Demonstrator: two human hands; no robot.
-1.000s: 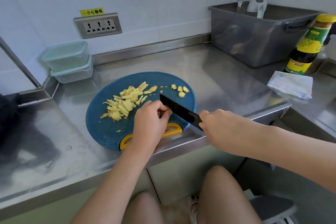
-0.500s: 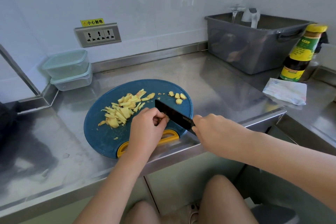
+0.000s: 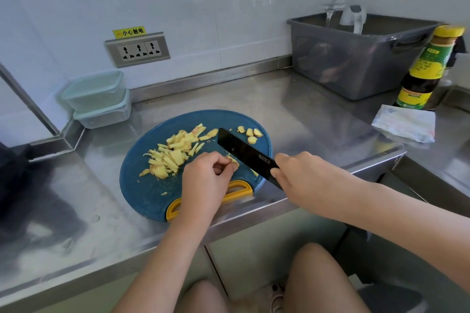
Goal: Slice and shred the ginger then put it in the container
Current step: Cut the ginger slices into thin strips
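Observation:
A round blue cutting board (image 3: 142, 185) with a yellow handle lies on the steel counter. A heap of yellow ginger strips (image 3: 173, 152) covers its middle, and a few small ginger chunks (image 3: 250, 133) sit at its far right. My left hand (image 3: 206, 178) pinches a ginger piece (image 3: 234, 160) against the board with curled fingers. My right hand (image 3: 302, 175) grips the handle of a black cleaver (image 3: 244, 151), whose blade stands right beside the held piece. Two stacked clear containers (image 3: 98, 99) with pale green lids sit at the back left.
A grey plastic tub (image 3: 356, 58) stands at the back right beside a sauce bottle (image 3: 427, 71) with a yellow label. A folded white cloth (image 3: 404, 123) lies in front of the bottle. A wall socket (image 3: 138, 49) is above the counter. The counter's front edge runs just below the board.
The cleaver blade has lifted and tilted up off the board beside the held ginger. My left hand stays on the piece. The camera view shifted slightly.

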